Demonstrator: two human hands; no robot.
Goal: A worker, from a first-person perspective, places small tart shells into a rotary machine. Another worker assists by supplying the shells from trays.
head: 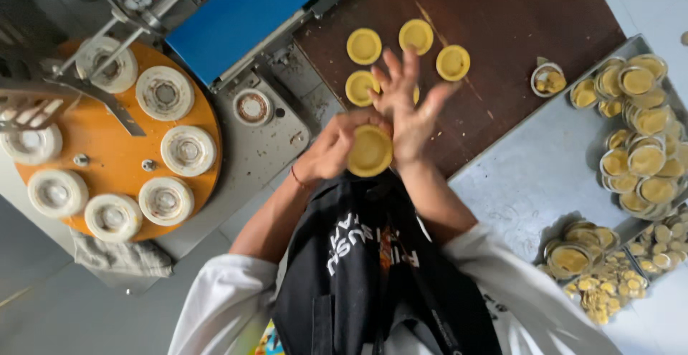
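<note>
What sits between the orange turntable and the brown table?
Head view: a grey metal plate carrying one round white mould, beside the blue conveyor. The orange turntable and brown table don't touch.

I wore a white short-sleeved shirt (222, 305), a black printed apron (373, 269), and a thin red wristband (295, 178).

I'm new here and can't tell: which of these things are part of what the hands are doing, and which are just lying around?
In use:
left hand
right hand
yellow dough disc
dough discs on the brown board

Lying about:
foil cups on the metal tray
orange turntable with white moulds
grey cloth
</note>
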